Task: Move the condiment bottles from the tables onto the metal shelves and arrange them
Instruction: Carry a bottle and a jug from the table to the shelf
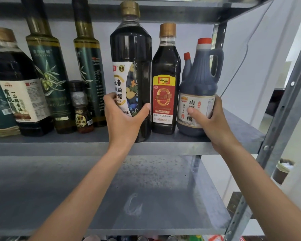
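Head camera, looking forward and slightly down at a metal shelf (76, 146) lined with condiment bottles. Two bare forearms reach in from below.

The left hand (123, 117) wraps around the lower half of a tall dark vinegar bottle (130, 49) with a gold cap. The thumb lies across its front on the right and the fingers curl round the label on the left. This bottle stands upright at the shelf's front edge, forward of the row, probably so it can be slid back into line.

The right hand (210, 122) grasps a dark handled jug (198, 80) with a red cap, thumb on the label and fingers behind. The jug sits at the right end of the shelf, near the upright post (285, 101). The low grip on its body, not its handle, suits nudging rather than lifting.

Between the two stands a Danyu vinegar bottle (165, 66), close beside both; whether they touch is unclear.

Further left are two tall green olive oil bottles (47, 66), a small sesame oil bottle (80, 108) in front of them, and a large soy sauce bottle (16, 84). Labels mostly face outward, so this looks like the arranging stage.

Below is a lower shelf (59, 197) with a pale scuff mark.
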A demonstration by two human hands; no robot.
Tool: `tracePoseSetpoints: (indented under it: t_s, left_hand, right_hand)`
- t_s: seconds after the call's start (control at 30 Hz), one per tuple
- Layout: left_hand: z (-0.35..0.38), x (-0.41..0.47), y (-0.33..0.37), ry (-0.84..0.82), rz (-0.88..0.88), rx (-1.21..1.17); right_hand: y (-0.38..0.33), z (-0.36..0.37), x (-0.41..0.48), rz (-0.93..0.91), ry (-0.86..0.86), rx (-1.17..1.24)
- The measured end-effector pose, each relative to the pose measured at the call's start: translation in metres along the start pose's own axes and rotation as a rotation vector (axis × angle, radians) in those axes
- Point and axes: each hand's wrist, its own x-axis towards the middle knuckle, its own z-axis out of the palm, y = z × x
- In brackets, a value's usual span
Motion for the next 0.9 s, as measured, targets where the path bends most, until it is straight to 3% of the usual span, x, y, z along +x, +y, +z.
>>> tracePoseSetpoints:
  t_s: [0.23, 0.7, 0.9]
  left_hand:
    - [0.005, 0.003, -0.007, 0.07, 0.07, 0.136]
    - [0.009, 0.017, -0.018, -0.107, 0.142, 0.214]
    - [0.015, 0.021, -0.019, -0.092, 0.158, 0.21]
  right_hand:
    - [0.002, 0.002, 0.002, 0.025, -0.015, -0.021]
    - [0.001, 0.015, 0.006, 0.082, 0.018, -0.029]
    - [0.007, 0.02, 0.019, 0.109, -0.001, -0.03]
